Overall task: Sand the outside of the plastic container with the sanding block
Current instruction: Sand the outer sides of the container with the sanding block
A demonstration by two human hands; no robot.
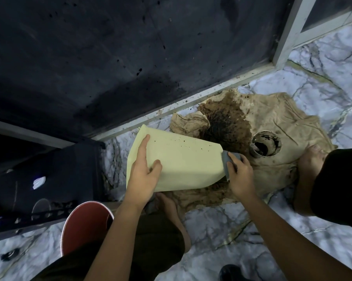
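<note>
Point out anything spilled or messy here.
A dark brown, black-speckled stain has soaked the crumpled tan cloth on the marble floor, beside a small white cup smeared black inside. Dark specks dot the pale yellow plastic container.

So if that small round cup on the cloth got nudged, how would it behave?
The cup would likely tip or slide easily: it looks small and light, standing upright on wrinkled cloth. It holds dark residue and a stick leaning on the rim, so a push might spill or smear. Being round, it may roll once down.

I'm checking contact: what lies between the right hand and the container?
Head view: the grey sanding block, gripped by the right hand against the container.
</note>
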